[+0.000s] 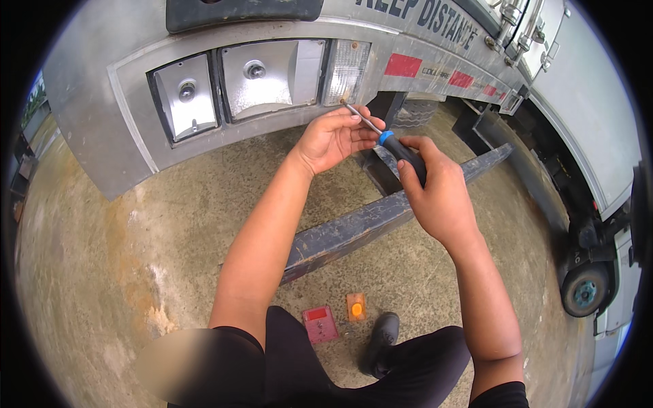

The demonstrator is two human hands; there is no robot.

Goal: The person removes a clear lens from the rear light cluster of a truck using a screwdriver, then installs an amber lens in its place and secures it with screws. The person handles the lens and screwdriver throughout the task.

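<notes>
My right hand (435,187) is wrapped round the black and blue handle of a screwdriver (401,151). Its metal shaft slants up and left to the lower corner of a clear ribbed lamp lens (348,71), where a rusty screw seems to sit; the exact contact is too small to tell. My left hand (338,139) has its thumb and curled fingers about the shaft near the tip, just under the lens. Left of that lens are two uncovered lamp housings (272,78) (183,98), each with a bulb and a silvery reflector.
Below my hands a dark metal bar (347,231) crosses at a slant. On the concrete by my boot (382,340) lie a red lamp lens (320,325) with small bits on it and an orange lens (356,307). Another truck's wheel (585,290) stands at the right.
</notes>
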